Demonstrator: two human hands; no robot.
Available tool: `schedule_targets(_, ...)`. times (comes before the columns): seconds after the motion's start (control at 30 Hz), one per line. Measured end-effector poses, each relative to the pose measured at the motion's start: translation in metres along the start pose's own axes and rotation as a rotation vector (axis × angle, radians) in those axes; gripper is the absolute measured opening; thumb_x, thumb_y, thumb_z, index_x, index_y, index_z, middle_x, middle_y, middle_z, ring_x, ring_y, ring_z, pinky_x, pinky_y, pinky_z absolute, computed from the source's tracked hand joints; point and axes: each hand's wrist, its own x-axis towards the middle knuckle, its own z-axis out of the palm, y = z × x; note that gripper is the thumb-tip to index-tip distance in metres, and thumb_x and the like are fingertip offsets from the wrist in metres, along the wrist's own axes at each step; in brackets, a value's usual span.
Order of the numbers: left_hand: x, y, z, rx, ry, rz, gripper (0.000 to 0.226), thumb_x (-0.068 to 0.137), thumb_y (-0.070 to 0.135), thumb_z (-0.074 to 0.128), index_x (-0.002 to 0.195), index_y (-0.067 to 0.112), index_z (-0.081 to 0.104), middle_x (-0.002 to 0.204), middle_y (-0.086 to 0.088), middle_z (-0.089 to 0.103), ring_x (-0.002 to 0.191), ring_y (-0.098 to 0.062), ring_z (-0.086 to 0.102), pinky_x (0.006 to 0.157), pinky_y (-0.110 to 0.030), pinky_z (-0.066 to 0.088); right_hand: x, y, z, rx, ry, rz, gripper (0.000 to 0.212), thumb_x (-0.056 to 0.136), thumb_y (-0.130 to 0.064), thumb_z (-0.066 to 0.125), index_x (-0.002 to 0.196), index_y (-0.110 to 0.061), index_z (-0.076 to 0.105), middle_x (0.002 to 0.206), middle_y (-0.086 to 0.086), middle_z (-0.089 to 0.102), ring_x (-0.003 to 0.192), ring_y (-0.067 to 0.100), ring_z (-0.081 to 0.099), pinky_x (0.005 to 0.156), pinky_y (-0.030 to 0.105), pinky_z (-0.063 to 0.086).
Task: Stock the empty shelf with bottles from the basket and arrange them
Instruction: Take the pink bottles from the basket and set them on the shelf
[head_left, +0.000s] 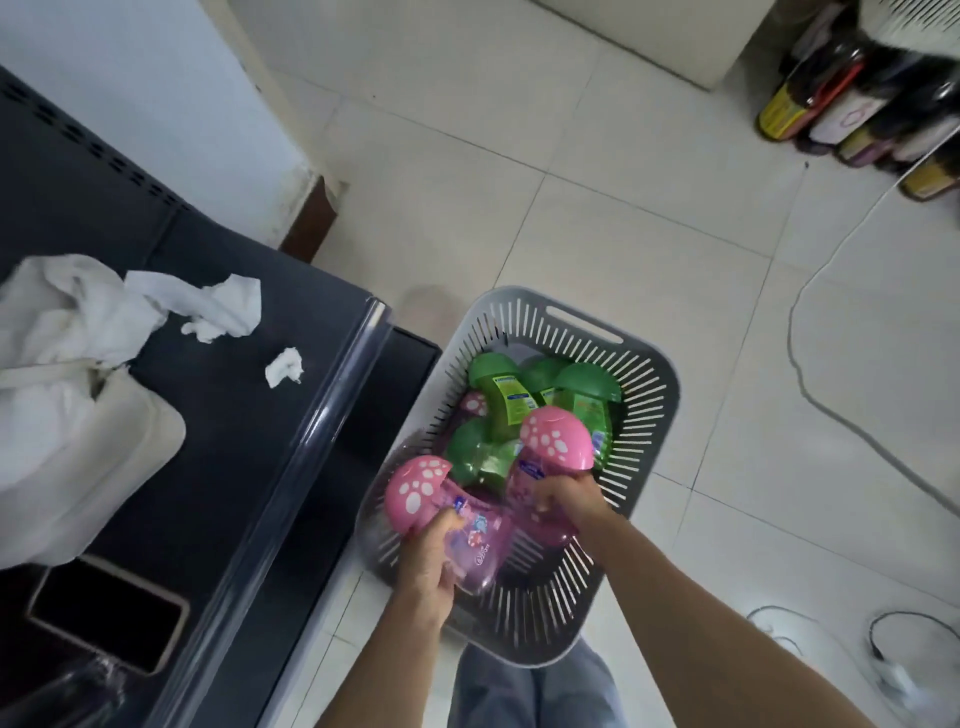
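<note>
A grey slotted basket (649, 395) holds green bottles (498, 389) with green caps and yellow-green labels. The nearer pink bottle (480, 545) and the farther pink bottle (524, 488) are translucent pink, each with a solid pink cap patterned in white paw prints. The shelf (208, 415) is dark grey, the crumpled cloth (156, 306) on it white, and the floor (623, 208) pale tile crossed by thin grey grout lines.

Green bottles (501, 387) in grey basket (667, 387)
</note>
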Motion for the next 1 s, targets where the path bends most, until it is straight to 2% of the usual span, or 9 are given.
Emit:
schedule_targets(0.13,-0.056,0.022,-0.009,0.036,-0.166,0.128,0.046,0.068,0.0,0.073,0.111,0.007,0.06,0.084,-0.005,0.069,0.076,-0.023,0.063,0.057,-0.027,0.052,-0.051,-0.031,-0.016,-0.045,-0.308,-0.074,0.036,0.063,0.009,0.051,0.096,-0.005,0.055,0.084,0.012,0.059,0.066,0.022,0.065,0.052,0.028,0.053)
schedule_targets(0.2,-0.088,0.035,-0.009,0.058,-0.248,0.203,0.064,0.048,0.016,0.089,0.106,0.007,0.063,0.081,-0.003,0.073,0.075,-0.023,0.068,0.064,-0.032,0.051,-0.077,-0.045,-0.023,-0.045,-0.445,-0.057,0.046,0.058,0.005,0.05,0.104,-0.001,0.053,0.086,0.015,0.058,0.065,0.021,0.067,0.05,0.025,0.052)
schedule_targets(0.3,-0.128,0.054,-0.011,0.084,-0.365,0.296,0.085,0.023,0.034,0.096,0.099,0.012,0.065,0.089,-0.008,0.073,0.08,-0.028,0.07,0.075,-0.039,0.049,-0.115,-0.065,-0.033,-0.066,-0.563,-0.104,0.051,0.065,0.006,0.054,0.116,0.0,0.052,0.096,0.016,0.064,0.086,0.028,0.067,0.069,0.035,0.057)
schedule_targets(0.4,-0.181,0.072,-0.014,0.201,-0.436,0.425,0.056,0.046,0.029,0.092,0.096,0.019,0.071,0.096,-0.01,0.072,0.093,-0.034,0.067,0.087,-0.046,0.05,-0.159,-0.086,-0.03,-0.18,-0.565,-0.17,0.064,0.061,-0.011,0.085,0.118,-0.002,0.056,0.103,0.024,0.059,0.098,0.04,0.058,0.087,0.05,0.053)
schedule_targets(0.47,-0.218,0.081,-0.017,0.187,-0.423,0.478,0.045,0.057,0.013,0.085,0.099,0.014,0.07,0.092,-0.01,0.073,0.086,-0.032,0.069,0.078,-0.042,0.053,-0.194,-0.103,-0.026,-0.279,-0.531,-0.25,0.076,0.051,-0.016,0.091,0.117,-0.001,0.056,0.108,0.022,0.065,0.098,0.039,0.062,0.09,0.049,0.052)
schedule_targets(0.63,-0.303,0.097,-0.033,0.158,-0.32,0.64,0.088,0.028,0.024,0.095,0.108,0.008,0.063,0.103,-0.016,0.07,0.094,-0.035,0.066,0.087,-0.053,0.051,-0.286,-0.146,-0.014,-0.43,-0.584,-0.476,0.071,0.056,-0.015,0.084,0.118,0.002,0.053,0.109,0.021,0.068,0.098,0.037,0.066,0.078,0.041,0.056)
schedule_targets(0.73,-0.348,0.104,-0.053,0.143,-0.241,0.809,0.047,0.046,0.001,0.09,0.086,0.012,0.068,0.079,-0.005,0.074,0.076,-0.021,0.07,0.07,-0.032,0.056,-0.338,-0.167,-0.002,-0.493,-0.583,-0.628,0.078,0.048,-0.019,0.085,0.117,-0.003,0.053,0.107,0.017,0.069,0.097,0.032,0.068,0.079,0.039,0.057)
schedule_targets(0.93,-0.427,0.114,-0.114,-0.001,-0.05,1.08,0.051,0.05,-0.005,0.087,0.081,0.023,0.059,0.07,0.007,0.067,0.074,-0.014,0.063,0.057,-0.009,0.048,-0.428,-0.193,0.054,-0.553,-0.709,-0.861,0.076,0.035,-0.017,0.085,0.106,-0.007,0.059,0.089,0.003,0.074,0.086,0.019,0.071,0.068,0.027,0.056)
schedule_targets(1.0,-0.444,0.12,-0.139,-0.024,-0.02,1.126,0.052,0.046,-0.001,0.089,0.084,0.025,0.062,0.069,0.01,0.071,0.079,-0.016,0.066,0.062,-0.019,0.052,-0.455,-0.195,0.08,-0.565,-0.768,-0.912,0.068,0.035,-0.014,0.085,0.099,-0.008,0.062,0.085,0.003,0.074,0.081,0.018,0.071,0.068,0.027,0.057)
